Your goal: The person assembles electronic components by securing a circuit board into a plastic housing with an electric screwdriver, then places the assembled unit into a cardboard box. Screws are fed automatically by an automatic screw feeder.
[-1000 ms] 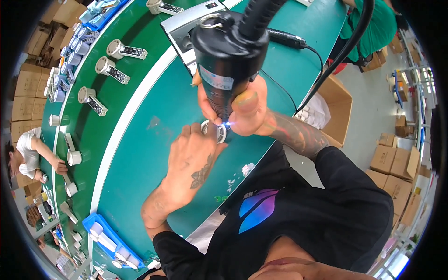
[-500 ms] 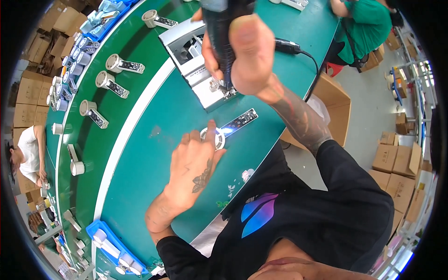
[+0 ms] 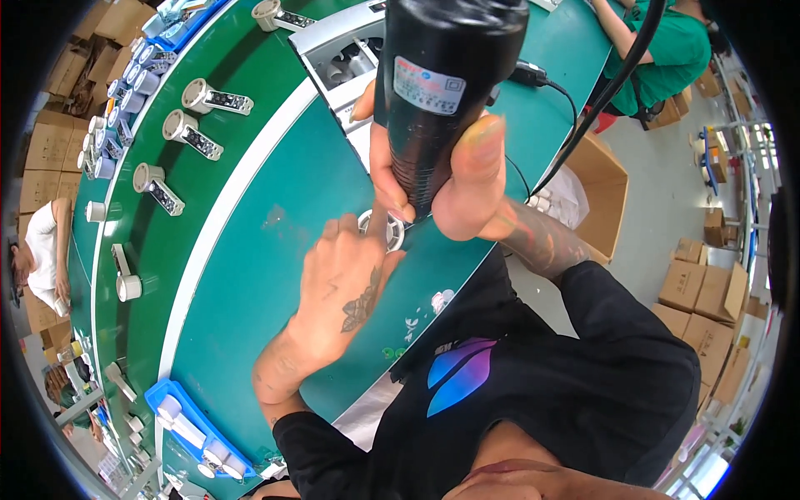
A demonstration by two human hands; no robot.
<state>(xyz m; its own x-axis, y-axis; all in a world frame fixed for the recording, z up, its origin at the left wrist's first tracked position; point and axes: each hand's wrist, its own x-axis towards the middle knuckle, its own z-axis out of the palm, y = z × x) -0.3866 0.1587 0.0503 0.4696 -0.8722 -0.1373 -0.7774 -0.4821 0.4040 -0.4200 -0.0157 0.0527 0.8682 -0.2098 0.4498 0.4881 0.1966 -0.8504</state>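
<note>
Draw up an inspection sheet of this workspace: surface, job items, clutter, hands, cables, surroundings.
Surface: teal bench top, with a pale marking near the person's edge.
Job items: white ring-shaped part on the bench; black tool beside it, tip contact not visible.
Clutter: blue tray with white parts; grey machine; round-headed parts on the green strip.
Left hand: index finger on the ring-shaped part.
Right hand: fingers around the tool.
Cables: thick black cable curving across upper right; thinner cord.
Surroundings: open carton, stacked cartons, co-workers on both sides.
</note>
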